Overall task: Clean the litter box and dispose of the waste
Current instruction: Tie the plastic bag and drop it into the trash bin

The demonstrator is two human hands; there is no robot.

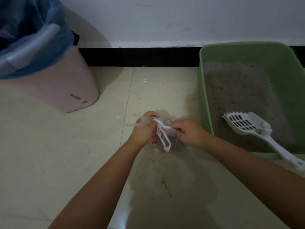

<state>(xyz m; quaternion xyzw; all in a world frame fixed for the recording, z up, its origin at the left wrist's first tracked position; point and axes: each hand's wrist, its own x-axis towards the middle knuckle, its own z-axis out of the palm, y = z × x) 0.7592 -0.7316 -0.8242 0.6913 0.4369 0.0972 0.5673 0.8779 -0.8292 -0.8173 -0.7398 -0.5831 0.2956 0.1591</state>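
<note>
A small clear plastic bag (162, 140) with red print and grey waste inside sits on the floor in the middle. My left hand (144, 129) grips one white handle of the bag. My right hand (186, 132) pinches the other handle, and the two handles cross between my hands. The green litter box (204, 90) with grey litter stands at the right. A white slotted scoop (247, 125) lies in the litter, its handle resting over the box's near rim.
A pink waste bin (66, 90) lined with a blue bag (33, 38) stands at the back left. A white wall with a black skirting (140, 57) runs behind. Litter grains and a dusty patch (165, 179) mark the tiled floor near me.
</note>
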